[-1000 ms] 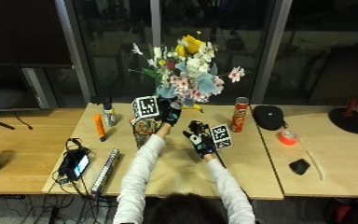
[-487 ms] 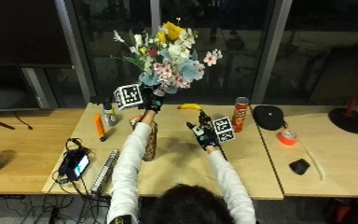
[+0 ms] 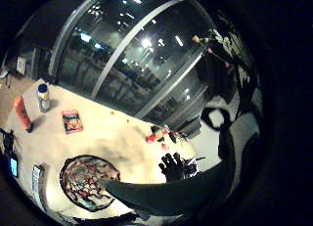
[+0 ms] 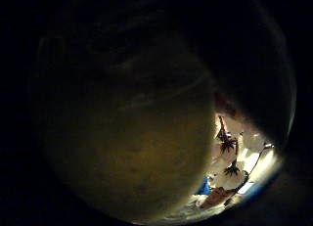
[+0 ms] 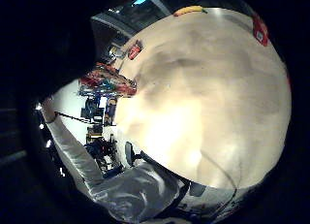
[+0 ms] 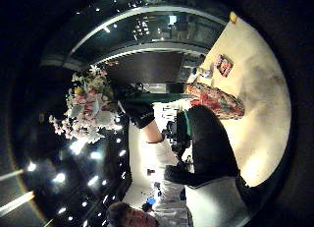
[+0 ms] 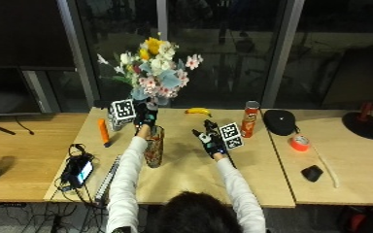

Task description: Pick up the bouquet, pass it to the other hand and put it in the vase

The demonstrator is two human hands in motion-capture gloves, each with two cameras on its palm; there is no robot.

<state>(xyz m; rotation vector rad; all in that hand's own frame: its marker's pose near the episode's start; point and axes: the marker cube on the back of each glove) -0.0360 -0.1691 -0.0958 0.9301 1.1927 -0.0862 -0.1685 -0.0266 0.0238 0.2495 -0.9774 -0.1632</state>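
Observation:
In the outside view my left hand [image 7: 145, 116] grips the stems of a bouquet [image 7: 154, 68] of white, pink, yellow and pale blue flowers and holds it upright. Straight below the hand stands a tall patterned vase [image 7: 153, 145] on the wooden table [image 7: 186, 179]. The left little finger side palm view shows the green stem wrap [image 3: 161, 196] pointing at the vase's mouth [image 3: 88, 182]; I cannot tell whether its tip is inside. My right hand [image 7: 207, 137] hovers open over the table to the right of the vase, fingers spread, holding nothing.
A banana [image 7: 198, 111] and a red chips can [image 7: 248, 119] stand behind my right hand. An orange tube [image 7: 102, 132] lies left of the vase, and a device with cables [image 7: 80, 170] sits near the front left edge. A black cap [image 7: 279, 121] and tape roll [image 7: 298, 142] lie right.
My left hand has carried the bouquet leftward, away from the right hand, and now holds it lower, straight over the vase. The right hand has stayed open in about the same place.

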